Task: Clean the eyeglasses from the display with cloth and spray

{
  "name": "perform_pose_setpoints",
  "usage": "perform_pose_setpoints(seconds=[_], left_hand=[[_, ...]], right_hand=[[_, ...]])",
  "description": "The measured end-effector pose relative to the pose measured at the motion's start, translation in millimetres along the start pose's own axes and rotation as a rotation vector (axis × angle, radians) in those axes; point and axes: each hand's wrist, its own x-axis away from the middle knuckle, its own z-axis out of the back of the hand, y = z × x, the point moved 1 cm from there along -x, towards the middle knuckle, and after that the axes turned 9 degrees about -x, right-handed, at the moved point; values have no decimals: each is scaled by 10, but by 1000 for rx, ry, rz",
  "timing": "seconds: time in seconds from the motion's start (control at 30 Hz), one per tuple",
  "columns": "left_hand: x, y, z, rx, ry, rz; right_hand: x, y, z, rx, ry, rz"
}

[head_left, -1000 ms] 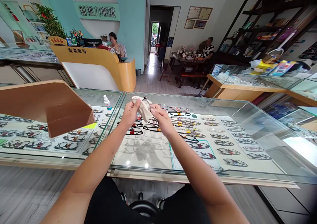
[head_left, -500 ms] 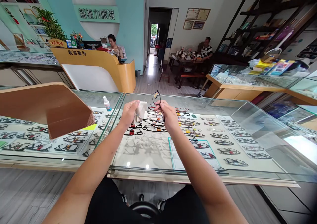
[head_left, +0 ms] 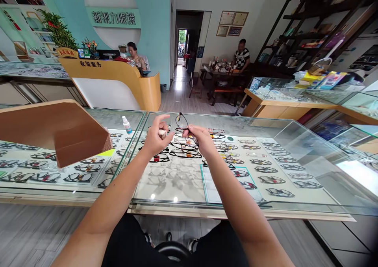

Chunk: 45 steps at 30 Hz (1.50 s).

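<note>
My right hand (head_left: 203,139) pinches a pair of dark-framed eyeglasses (head_left: 187,125), one lens pointing up and the other hanging lower, above the glass display case (head_left: 165,202). Beside it, my left hand (head_left: 158,138) keeps a pale cloth (head_left: 162,134) bunched in the curled fingers, while its thumb and index finger are spread toward the glasses. The left hand is apart from the frame. Rows of eyeglasses (head_left: 272,180) lie inside the case beneath the glass, partly hidden by my hands.
A small white spray bottle (head_left: 126,124) stands on the glass to the left. Nearer, a brown angled board (head_left: 79,133) juts over the case. Beyond are a curved yellow counter (head_left: 149,91) with a person seated behind it, and another person at a dark table (head_left: 217,72).
The cloth has gone from spread out to bunched in my left hand, whose thumb and index finger have opened. The glasses have tilted left and slightly down. The person at the far table has risen.
</note>
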Motion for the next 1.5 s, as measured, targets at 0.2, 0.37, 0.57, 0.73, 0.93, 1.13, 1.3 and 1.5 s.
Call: perform_pose_setpoints(seconds=[0.2, 0.37, 0.57, 0.73, 0.93, 1.13, 1.3, 1.5], left_hand=[[-5, 14, 4, -231, 5, -221], [-8, -9, 7, -260, 64, -297], [18, -5, -3, -247, 34, -293], [44, 7, -27, -234, 55, -306], [57, -8, -45, -242, 132, -401], [32, 69, 13, -291, 246, -479], [-85, 340, 134, -284, 400, -533], [-483, 837, 287, -222, 642, -512]], right_hand=[[6, -161, 132, 93, -156, -87], [34, -243, 161, 146, -251, -106], [42, -271, 138, 167, -290, -108], [35, -250, 144, 174, -290, -80], [55, -241, 119, 197, -209, 13], [92, -349, 73, 229, -130, 111], [174, -527, 45, 298, 50, 450], [47, -1001, -38, 391, 108, 837]])
